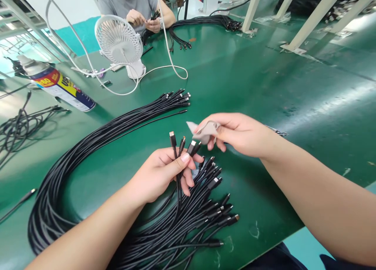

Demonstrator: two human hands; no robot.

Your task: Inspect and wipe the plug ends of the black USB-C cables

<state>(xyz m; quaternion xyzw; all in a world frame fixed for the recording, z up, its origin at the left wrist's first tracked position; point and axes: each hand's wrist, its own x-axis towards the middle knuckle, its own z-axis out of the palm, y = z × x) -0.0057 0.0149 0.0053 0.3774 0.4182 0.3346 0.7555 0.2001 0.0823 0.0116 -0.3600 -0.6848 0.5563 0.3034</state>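
Note:
My left hand (173, 170) is closed round several black cables, their plug ends (191, 147) sticking up above the thumb and fingers. Pinched in my right hand (229, 133) is a crumpled pale grey cloth (207, 131), just above and to the right of those plugs. Below my left hand spreads a large bundle of black cables (176, 219), its metal-tipped connectors fanned out to the right. The bundle curves round to the left, and its other ends (176, 97) lie beyond my hands.
A white fan (119, 40) with a white cord stands at the back, near a spray can (60, 84). Across the green table (264, 86), a person in a grey shirt handles cables beside another cable bundle (202, 23). Loose cables (20, 125) lie at left; pale posts (311, 19) rise at right.

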